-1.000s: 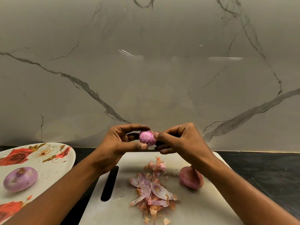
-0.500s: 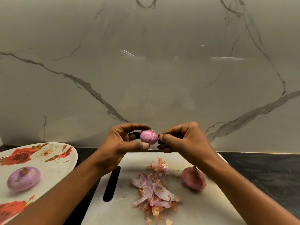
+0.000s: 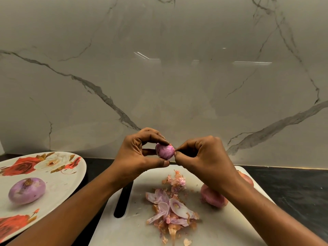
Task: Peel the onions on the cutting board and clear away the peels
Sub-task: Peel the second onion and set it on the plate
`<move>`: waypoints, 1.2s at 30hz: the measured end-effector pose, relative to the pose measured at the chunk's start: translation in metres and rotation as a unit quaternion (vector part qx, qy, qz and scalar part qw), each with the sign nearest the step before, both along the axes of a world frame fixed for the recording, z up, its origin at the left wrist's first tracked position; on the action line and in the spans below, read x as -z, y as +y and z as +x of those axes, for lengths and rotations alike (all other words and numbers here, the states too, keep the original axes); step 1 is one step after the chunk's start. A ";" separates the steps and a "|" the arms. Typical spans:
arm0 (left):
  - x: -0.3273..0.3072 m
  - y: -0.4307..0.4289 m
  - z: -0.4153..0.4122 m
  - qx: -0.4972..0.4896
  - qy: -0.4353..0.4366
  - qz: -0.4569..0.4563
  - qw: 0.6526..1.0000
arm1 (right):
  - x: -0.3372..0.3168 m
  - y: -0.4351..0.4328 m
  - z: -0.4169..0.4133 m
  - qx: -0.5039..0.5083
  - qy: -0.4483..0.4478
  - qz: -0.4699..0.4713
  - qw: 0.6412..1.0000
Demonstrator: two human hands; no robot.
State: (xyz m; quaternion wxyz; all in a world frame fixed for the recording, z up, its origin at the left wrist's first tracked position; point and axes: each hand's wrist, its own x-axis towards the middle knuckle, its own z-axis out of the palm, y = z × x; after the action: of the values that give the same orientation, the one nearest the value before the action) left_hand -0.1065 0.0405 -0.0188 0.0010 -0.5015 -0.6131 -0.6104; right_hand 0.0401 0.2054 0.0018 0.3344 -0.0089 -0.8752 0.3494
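Though aloft, onion (peels below)

A small onion, glossy pink-purple and mostly bare of skin, is held in the air above the 12 o'clock edge of the white cutting board. The left hand grips it and the right hand pinches at its 3 o'clock end. Peels lie in a loose heap at the board's middle (pale purple layers mixed with papery brown scraps), trailing toward 6 o'clock. At 3 o'clock of the heap rests an unpeeled onion, reddish-brown and partly hidden by the forearm. At 9 o'clock, off the board, a peeled onion lies on its side, seemingly with a brown root scar.
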 end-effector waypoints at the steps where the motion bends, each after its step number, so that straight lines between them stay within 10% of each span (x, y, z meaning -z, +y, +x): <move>1: 0.000 0.000 0.000 -0.002 0.000 0.001 1.000 | 0.000 0.000 0.000 0.002 0.003 0.006 1.000; 17: -0.001 -0.002 -0.001 0.065 -0.114 0.002 0.991 | -0.002 0.016 -0.004 0.053 0.024 -0.034 0.998; 36: 0.000 0.001 0.004 0.004 -0.046 -0.017 0.999 | 0.004 0.007 -0.003 0.011 0.005 0.036 0.999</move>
State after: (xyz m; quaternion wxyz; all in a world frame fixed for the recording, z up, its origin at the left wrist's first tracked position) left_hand -0.1029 0.0414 -0.0189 -0.0379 -0.4753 -0.6207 -0.6225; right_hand 0.0368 0.2125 -0.0024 0.3421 -0.0045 -0.8856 0.3141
